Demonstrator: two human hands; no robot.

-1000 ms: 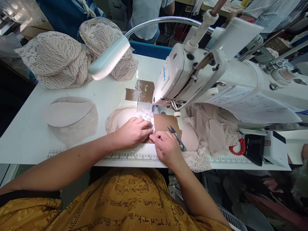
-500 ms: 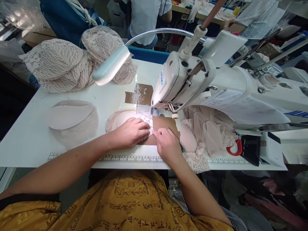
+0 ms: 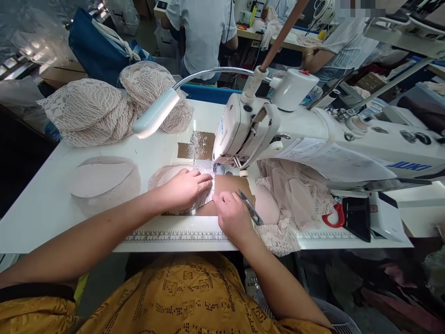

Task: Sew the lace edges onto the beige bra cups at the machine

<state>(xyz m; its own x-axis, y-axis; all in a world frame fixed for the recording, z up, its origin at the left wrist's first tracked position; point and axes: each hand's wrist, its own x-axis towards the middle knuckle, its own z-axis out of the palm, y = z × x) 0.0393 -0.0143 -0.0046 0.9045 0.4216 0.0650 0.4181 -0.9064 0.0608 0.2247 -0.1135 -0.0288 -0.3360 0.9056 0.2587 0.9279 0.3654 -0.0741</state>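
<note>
A beige lace bra cup piece [image 3: 163, 176] lies on the white sewing table [image 3: 41, 204] under the lamp's light, just before the needle of the white sewing machine [image 3: 264, 130]. My left hand [image 3: 184, 188] lies on the lace with its fingers stretched flat toward the needle. My right hand [image 3: 232, 213] is closed, its fingertips pinching the lace edge, and a small thread snip [image 3: 251, 208] is held in the same hand, its blades sticking out to the right. The two hands nearly touch on the brown taped patch [image 3: 229, 183].
Two stacks of lace cups [image 3: 93, 109] stand at the back left, and a flat beige cup [image 3: 104, 178] lies at the left. More beige lace [image 3: 295, 199] is heaped at the right under the machine arm. A gooseneck lamp [image 3: 156, 113] hangs over the work. Other people sit behind.
My head has lifted, so more of the room behind shows. Both hands stay on the lace by the needle; the right hand shifted slightly left, and the snip shows again after being hidden.
</note>
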